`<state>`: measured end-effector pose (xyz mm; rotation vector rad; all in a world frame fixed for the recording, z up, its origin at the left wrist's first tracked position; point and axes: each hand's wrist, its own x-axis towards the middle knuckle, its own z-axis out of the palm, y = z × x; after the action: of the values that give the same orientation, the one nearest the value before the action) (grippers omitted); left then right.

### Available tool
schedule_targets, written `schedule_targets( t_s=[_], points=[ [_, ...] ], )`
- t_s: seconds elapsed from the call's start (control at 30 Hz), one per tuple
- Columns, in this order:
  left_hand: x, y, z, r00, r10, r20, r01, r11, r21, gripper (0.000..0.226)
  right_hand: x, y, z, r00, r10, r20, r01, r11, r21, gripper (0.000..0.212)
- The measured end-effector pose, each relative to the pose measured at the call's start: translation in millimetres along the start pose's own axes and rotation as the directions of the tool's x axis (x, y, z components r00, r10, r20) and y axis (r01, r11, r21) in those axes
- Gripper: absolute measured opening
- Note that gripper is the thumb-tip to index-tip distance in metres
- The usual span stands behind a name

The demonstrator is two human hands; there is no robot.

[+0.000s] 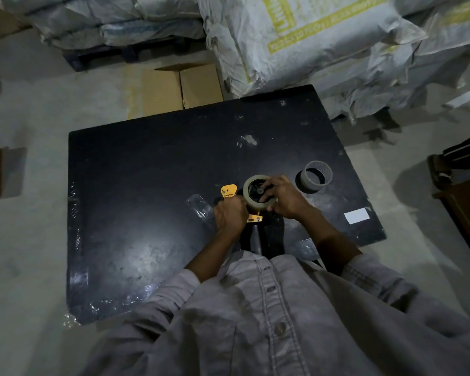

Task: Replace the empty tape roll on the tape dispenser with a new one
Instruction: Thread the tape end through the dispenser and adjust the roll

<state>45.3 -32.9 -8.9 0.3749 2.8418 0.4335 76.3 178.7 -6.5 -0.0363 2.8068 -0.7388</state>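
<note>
New roll on the dispenser hub, seating not confirmed.
I have the left hand [229, 215] gripping the dispenser [228, 191] on the table [147, 185] and the right hand [285, 196] curled round the roll [257, 203], with the empty core [318, 167] beside it. If I press askew, I judge the roll could jam half-seated.

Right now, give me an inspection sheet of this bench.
Surface: black table, scuffed, shiny smears.
Job's things: tape roll sits on the yellow tape dispenser; empty core stands apart, to its right.
Clutter: clear plastic scrap; white label.
Grippers: left hand grips the tape dispenser; right hand holds the tape roll, fingers curled over it.
Cables: nothing seen.
Surroundings: sacks, cardboard box, concrete floor.
</note>
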Motion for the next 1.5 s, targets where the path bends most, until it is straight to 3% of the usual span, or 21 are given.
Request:
schedule_targets(
  t_s=[0.63,0.83,1.03,1.4,1.5],
  points=[
    [0,2,3,0.998,-0.001,-0.057,-0.002,0.999,-0.054,0.025,-7,-13,-3,0.999,0.047,0.003,-0.047,0.999,-0.024,0.042],
    [1,4,2,0.999,0.008,-0.036,-0.01,0.998,-0.056,0.029,-38,-41,21,0.98,0.122,-0.158,-0.112,0.991,0.068,0.054],
    [1,6,1,0.999,0.032,-0.021,-0.033,0.999,-0.029,0.031,-42,-48,20,0.974,0.147,-0.173,-0.149,0.989,-0.001,0.042],
    [3,9,-5,1.0,0.026,0.012,-0.026,0.999,0.024,0.03,-26,-44,25,0.961,0.159,-0.227,-0.201,0.964,-0.174,0.048],
    [4,11,-7,1.0,-0.001,0.027,0.001,1.0,0.025,0.028,-22,-41,28,0.958,0.154,-0.244,-0.2,0.963,-0.178,0.04]
  ],
)
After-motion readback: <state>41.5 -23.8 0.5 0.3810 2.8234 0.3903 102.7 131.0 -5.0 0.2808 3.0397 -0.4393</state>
